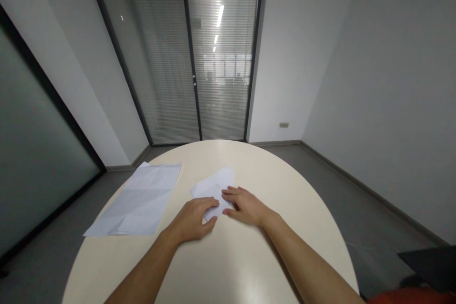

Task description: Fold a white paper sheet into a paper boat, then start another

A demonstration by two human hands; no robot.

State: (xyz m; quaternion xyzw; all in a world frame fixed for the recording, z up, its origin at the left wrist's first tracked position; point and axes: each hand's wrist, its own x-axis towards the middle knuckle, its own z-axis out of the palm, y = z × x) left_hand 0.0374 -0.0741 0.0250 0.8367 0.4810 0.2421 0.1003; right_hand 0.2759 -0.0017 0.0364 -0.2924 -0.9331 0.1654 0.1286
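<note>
A folded sheet of white paper point(216, 184) lies on the round table, its far end fanning out wider than the near end. My left hand point(197, 216) rests on its left edge, with the fingers stretched over the paper and the thumb at the near corner. From the right, my right hand point(245, 205) lies on the paper's right side, fingers extended and slightly apart. Both hands press the paper from above, and neither grips it. Part of the paper is hidden under the fingers.
Creased larger white sheets point(142, 204) lie at the table's left, reaching its edge. The cream round table point(221, 266) fills the foreground. Beyond it stands a glass door with blinds point(224, 104). A dark object point(427, 263) and something red sit at the lower right.
</note>
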